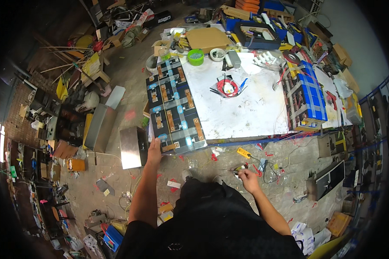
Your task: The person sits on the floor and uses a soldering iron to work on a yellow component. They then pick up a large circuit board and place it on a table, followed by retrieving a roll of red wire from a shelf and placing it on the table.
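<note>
A long battery pack (pixel 173 108) of black cells, with copper-coloured bars and clear tape across its top, lies along the left side of the white-topped table (pixel 255 112). My left hand (pixel 154 150) rests against the pack's near left corner, its fingers stretched along the side. Over the floor in front of the table, my right hand (pixel 249 179) is closed around a small dark tool (pixel 238 168) with a yellowish part; its exact kind is too small to tell. A coil of red wire (pixel 227 87) lies on the table to the right of the pack.
Another battery pack (pixel 309 95), wrapped in blue and taped, stands at the table's right. A green tub (pixel 196 57) and a cardboard sheet (pixel 207 39) sit toward the back. Metal boxes (pixel 132 146) stand left of the table. Cables and red scraps litter the floor.
</note>
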The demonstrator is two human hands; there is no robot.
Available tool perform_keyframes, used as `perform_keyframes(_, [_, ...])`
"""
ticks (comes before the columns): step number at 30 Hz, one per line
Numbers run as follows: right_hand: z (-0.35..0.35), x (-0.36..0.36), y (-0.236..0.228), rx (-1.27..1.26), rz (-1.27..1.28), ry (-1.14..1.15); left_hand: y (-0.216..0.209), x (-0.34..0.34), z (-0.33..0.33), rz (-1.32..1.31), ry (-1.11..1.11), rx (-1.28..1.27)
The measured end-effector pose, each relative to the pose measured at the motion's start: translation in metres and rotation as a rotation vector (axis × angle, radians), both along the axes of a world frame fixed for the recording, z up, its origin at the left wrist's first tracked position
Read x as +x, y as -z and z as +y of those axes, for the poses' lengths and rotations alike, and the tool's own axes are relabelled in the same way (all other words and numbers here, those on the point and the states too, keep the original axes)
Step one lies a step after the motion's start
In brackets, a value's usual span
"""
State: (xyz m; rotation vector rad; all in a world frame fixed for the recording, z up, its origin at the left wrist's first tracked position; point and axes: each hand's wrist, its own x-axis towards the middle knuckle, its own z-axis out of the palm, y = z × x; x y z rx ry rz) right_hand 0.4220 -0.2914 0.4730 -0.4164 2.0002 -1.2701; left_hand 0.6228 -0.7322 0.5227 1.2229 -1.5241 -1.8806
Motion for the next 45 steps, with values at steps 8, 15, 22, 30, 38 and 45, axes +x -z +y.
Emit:
perform_keyframes(8, [-0.169, -0.012, -0.081, -0.209, 0.249, -0.159, 0.007, 0.0, -0.005, 0.057, 0.049, 0.028])
perform_keyframes(15, [-0.204, 0.001, -0.093, -0.106, 0.301, -0.277, -0.019, -0.004, 0.0, 0.089, 0.097, 0.08])
perform_keyframes(22, [-0.204, 0.011, -0.056, -0.078, 0.346, -0.195, 0.015, 0.013, -0.016, 0.123, 0.144, -0.034])
perform_keyframes(30, [-0.207, 0.013, -0.069, -0.123, 0.046, -0.127, 0.017, 0.017, -0.021, 0.002, 0.184, -0.113])
perform_keyframes(38, [-0.219, 0.014, -0.095, -0.052, 0.012, -0.06, 0.0, 0.017, -0.027, -0.062, 0.238, -0.079])
perform_keyframes(45, [-0.21, 0.014, -0.068, -0.145, -0.001, -0.043, -0.013, 0.017, -0.029, -0.106, 0.262, -0.083])
